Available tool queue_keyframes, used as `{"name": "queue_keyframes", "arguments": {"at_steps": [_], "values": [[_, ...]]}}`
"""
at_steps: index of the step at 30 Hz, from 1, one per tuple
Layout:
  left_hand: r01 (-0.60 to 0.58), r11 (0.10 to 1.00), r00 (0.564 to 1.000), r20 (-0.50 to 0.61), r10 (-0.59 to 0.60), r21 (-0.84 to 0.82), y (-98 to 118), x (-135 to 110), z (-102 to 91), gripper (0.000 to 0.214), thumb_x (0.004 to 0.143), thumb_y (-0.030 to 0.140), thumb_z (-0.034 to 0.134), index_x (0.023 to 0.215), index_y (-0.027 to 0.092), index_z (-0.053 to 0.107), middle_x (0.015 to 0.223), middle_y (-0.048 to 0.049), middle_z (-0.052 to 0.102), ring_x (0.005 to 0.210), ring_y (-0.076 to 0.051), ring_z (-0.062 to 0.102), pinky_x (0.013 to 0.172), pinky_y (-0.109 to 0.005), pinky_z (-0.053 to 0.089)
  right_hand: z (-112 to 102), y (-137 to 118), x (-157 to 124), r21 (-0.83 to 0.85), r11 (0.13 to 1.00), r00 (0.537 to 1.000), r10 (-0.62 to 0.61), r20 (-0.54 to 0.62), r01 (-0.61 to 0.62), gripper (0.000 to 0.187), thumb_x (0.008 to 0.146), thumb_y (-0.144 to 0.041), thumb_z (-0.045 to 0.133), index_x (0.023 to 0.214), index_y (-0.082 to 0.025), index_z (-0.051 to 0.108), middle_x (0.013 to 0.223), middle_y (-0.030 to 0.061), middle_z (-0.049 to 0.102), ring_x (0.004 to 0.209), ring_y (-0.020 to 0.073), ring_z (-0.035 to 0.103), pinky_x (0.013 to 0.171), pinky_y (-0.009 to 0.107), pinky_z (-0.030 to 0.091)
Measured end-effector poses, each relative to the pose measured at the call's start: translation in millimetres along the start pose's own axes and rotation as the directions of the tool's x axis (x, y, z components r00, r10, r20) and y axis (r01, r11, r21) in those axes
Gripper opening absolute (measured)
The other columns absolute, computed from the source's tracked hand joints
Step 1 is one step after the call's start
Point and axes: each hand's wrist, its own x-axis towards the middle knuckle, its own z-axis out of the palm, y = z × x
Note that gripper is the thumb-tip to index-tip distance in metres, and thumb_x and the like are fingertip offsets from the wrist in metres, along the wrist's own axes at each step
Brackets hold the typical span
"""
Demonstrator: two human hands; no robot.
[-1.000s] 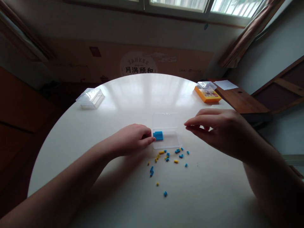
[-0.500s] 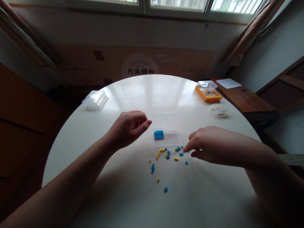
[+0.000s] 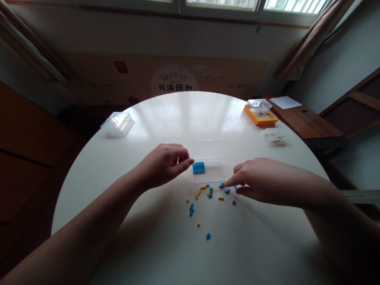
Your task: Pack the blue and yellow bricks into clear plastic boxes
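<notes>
A small clear plastic box [image 3: 214, 173] lies open on the round white table [image 3: 166, 122], with a flat blue block of tiny bricks [image 3: 198, 167] inside. My left hand [image 3: 164, 163] hovers just left of the box, fingers curled and pinched together; whether anything is in them is hidden. My right hand [image 3: 255, 180] rests on the table to the box's right, forefinger and thumb pinching at a loose blue brick among several scattered blue and yellow pieces [image 3: 209, 194].
A clear lidded container [image 3: 117, 123] sits at the table's left. An orange box [image 3: 261, 116] with a clear lid on it and a small clear packet [image 3: 274, 136] lie at the right edge. A wooden desk [image 3: 303, 120] with a paper stands beyond.
My right hand came down from above the box to the loose pieces. My left hand lifted off the blue block, then returned beside the box.
</notes>
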Motion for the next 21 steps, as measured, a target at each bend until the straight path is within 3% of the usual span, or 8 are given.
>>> {"name": "queue_keyframes", "arguments": {"at_steps": [21], "values": [[0.028,1.0,0.993,0.116,-0.03,0.011,3.0,2.1,3.0,0.024,0.09,0.031,0.053,0.074,0.016,0.065,0.071,-0.0017,0.061,0.058,-0.011,0.05,0.054,-0.022,0.037,-2.4,-4.3,5.4,0.04,0.999,1.0,-0.015,0.013,0.015,0.025,0.086,-0.022,0.049,0.086,-0.03,0.073,0.081,-0.0029,0.066,0.069,0.0077,0.054,0.065,0.02,0.03]]}}
